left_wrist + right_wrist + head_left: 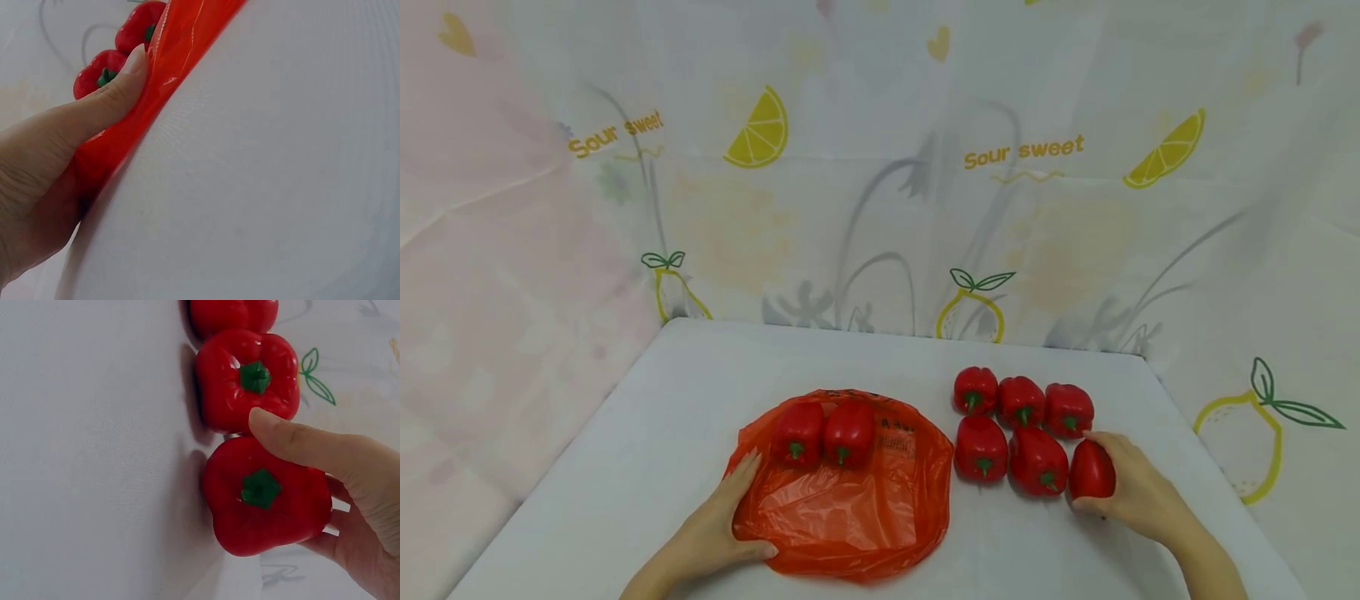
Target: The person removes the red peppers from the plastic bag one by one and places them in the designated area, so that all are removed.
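An orange-red plastic bag (842,500) lies spread on the white table with two red bell peppers (848,433) on its far part. My left hand (718,521) rests at the bag's left edge, fingers and thumb spread along the rim. In the left wrist view the thumb (119,87) lies against the red plastic. On the far right, my right hand (1138,492) grips a red bell pepper (1092,471), thumb on the near side and fingers round the far side. Its green stem (261,489) shows in the right wrist view.
Several more red bell peppers (981,448) stand in two rows between the bag and my right hand. A printed cloth (865,167) with lemon drawings hangs behind the white table (647,417) and at its sides.
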Demonstrator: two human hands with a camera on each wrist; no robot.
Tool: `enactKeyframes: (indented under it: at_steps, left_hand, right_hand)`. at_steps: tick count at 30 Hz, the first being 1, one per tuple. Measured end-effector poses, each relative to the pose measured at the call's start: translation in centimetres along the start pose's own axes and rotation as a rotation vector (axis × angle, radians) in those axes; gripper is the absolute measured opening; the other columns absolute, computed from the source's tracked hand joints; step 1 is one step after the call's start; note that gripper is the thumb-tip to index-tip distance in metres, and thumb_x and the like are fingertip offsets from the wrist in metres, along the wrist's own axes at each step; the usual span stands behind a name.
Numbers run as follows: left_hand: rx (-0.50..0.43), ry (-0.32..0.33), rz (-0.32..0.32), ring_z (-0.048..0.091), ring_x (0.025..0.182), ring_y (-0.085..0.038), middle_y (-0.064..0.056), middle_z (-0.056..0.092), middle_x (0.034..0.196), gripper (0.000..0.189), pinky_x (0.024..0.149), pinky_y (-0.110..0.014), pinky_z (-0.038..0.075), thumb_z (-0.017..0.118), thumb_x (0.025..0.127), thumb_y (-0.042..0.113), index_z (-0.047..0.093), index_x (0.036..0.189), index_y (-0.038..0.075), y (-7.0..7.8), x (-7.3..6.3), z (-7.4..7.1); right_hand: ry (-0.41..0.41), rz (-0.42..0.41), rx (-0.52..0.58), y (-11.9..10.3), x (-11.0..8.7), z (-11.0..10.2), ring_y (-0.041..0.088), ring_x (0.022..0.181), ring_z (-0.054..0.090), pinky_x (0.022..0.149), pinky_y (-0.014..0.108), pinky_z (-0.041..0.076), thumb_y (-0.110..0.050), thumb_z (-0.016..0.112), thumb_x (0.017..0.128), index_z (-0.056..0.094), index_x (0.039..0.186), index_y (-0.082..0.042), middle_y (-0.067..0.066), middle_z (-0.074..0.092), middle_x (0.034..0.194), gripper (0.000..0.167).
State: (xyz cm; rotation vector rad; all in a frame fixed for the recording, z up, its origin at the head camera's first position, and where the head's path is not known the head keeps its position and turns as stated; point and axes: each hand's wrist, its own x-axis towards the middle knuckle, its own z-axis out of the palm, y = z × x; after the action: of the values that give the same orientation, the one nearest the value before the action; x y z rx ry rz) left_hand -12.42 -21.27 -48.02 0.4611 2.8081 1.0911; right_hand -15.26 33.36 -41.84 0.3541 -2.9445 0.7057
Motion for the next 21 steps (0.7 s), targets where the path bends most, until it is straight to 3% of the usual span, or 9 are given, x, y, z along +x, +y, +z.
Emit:
enactKeyframes:
  at_steps: [11, 16, 21]
  left_hand:
    - [0.006, -0.005, -0.009, 0.022, 0.138, -0.047, -0.022, 0.021, 0.156, 0.119, 0.100, -0.067, 0.031, 0.079, 0.067, 0.060, 0.021, 0.152, 0.000, 0.08, 0.06, -0.03]
    - [0.012, -0.001, -0.010, 0.023, 0.138, -0.046, -0.021, 0.022, 0.156, 0.120, 0.100, -0.066, 0.031, 0.078, 0.066, 0.062, 0.022, 0.151, -0.001, -0.06, 0.12, 0.08]
    - [0.018, -0.006, -0.010, 0.023, 0.138, -0.047, -0.022, 0.021, 0.156, 0.119, 0.099, -0.067, 0.032, 0.079, 0.066, 0.060, 0.021, 0.151, -0.001, 0.10, 0.14, -0.07]
  right_hand:
    - [0.009, -0.025, -0.015, 0.12, -0.29, 0.48, 0.046, 0.119, 0.039, 0.081, 0.069, 0.045, -0.032, 0.088, 0.066, 0.048, 0.133, 0.001, 0.024, 0.043, 0.136, 0.085]
    - [0.013, -0.046, 0.007, 0.42, -0.33, 0.49, 0.046, 0.117, 0.042, 0.083, 0.068, 0.044, -0.018, 0.086, 0.070, 0.049, 0.132, 0.002, 0.025, 0.046, 0.133, 0.075]
    - [0.071, -0.109, 0.044, 0.77, -0.05, 0.85, 0.045, 0.114, 0.046, 0.084, 0.067, 0.045, -0.008, 0.083, 0.072, 0.047, 0.132, 0.004, 0.027, 0.050, 0.127, 0.070]
